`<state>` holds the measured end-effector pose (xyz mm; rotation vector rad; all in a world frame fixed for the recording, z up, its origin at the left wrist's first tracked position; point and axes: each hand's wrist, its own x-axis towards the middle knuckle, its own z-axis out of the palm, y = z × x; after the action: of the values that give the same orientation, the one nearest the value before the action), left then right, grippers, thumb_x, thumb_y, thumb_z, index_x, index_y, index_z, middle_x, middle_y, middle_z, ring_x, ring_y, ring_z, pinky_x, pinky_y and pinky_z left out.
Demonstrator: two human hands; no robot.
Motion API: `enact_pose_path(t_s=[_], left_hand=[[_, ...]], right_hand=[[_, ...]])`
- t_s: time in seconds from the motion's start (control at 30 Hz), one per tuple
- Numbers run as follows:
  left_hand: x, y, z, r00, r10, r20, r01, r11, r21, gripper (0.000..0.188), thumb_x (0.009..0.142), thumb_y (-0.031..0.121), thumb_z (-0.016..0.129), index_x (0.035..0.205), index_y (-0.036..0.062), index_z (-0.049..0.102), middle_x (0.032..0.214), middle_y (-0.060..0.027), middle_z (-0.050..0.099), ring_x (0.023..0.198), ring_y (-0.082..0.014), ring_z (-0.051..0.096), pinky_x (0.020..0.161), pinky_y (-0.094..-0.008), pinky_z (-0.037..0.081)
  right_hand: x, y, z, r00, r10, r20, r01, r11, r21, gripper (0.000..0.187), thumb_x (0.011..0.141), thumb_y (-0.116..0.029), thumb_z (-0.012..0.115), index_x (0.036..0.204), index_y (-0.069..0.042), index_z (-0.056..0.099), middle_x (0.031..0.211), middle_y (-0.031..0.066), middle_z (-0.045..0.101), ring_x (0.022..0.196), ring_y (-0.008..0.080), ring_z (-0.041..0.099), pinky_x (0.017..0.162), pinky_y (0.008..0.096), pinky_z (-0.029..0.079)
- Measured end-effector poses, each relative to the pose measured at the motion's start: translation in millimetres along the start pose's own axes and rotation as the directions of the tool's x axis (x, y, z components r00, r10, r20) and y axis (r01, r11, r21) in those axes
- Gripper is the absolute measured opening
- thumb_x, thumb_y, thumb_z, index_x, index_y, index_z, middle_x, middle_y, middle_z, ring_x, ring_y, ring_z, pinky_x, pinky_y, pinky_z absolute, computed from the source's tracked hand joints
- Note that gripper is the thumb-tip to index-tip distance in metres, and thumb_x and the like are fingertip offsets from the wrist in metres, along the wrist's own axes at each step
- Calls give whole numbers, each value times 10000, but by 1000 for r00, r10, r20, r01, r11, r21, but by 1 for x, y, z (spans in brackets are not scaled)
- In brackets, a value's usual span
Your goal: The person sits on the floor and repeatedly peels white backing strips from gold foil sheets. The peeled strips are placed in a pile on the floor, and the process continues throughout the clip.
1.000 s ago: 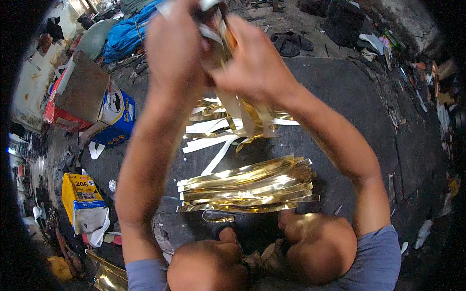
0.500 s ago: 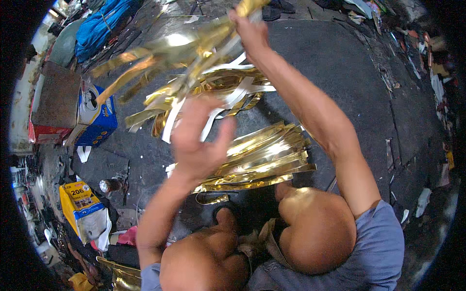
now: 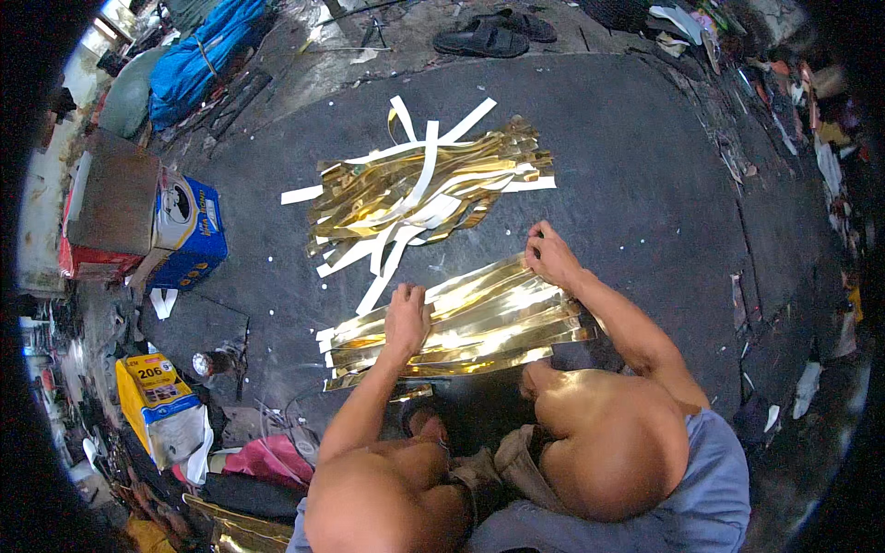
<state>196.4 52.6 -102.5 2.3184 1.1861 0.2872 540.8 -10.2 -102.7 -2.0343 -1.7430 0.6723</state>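
Shiny gold foil strips (image 3: 489, 318) lie side by side in a flat layer on the dark mat, just beyond my knees. My left hand (image 3: 407, 318) rests near the layer's left end, its fingers curled down over the far edge. At the far right corner, my right hand (image 3: 550, 255) has its fingers bent together on the end of the outermost strip; the fingertips partly hide the foil. Farther off lies a looser, tangled pile of gold strips (image 3: 369, 207), with several white strips (image 3: 427, 166) crossing over it. Neither hand touches that pile.
The dark mat (image 3: 645, 203) spreads under everything. Boxes (image 3: 189, 230) stand at the left, with a yellow and blue package (image 3: 157, 396) nearer me. Black sandals (image 3: 481, 39) lie at the far edge, a blue tarp bundle (image 3: 198, 64) at the far left. Scraps litter the right side.
My right hand has let go of the raised gold strips, which now lie on the far pile, and has come down to the near layer. My left hand has lowered onto that layer.
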Motion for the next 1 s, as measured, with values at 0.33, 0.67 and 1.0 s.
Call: enact_pose_path(t_s=[0.33,0.67,1.0], left_hand=[[16,39,6,993,-100,69,106,990,-89,309,818,85,583,1118,12,561,1074,-230,551,1007,-405,551,856,-496,470],[-2,48,-23,966,234,-114,-226,971,77,223,727,63,650,922,89,545,845,-88,502,780,-270,612,588,-406,507],[41,131,-70,940,232,-249,-316,867,-385,310,806,156,703,1087,53,620,1055,-124,619,892,-254,623,818,-349,494]], right_hand=[[-1,-6,7,995,75,64,-68,993,-97,259,834,-131,640,1042,-30,524,1036,184,502,997,400,540,842,482,455],[-16,-52,-48,954,40,-296,8,987,162,156,848,-154,662,928,-51,577,935,97,537,806,254,586,694,366,492],[-43,-127,-103,977,-214,-11,185,819,543,143,765,39,648,889,-32,657,1084,77,643,1045,192,617,868,325,540]])
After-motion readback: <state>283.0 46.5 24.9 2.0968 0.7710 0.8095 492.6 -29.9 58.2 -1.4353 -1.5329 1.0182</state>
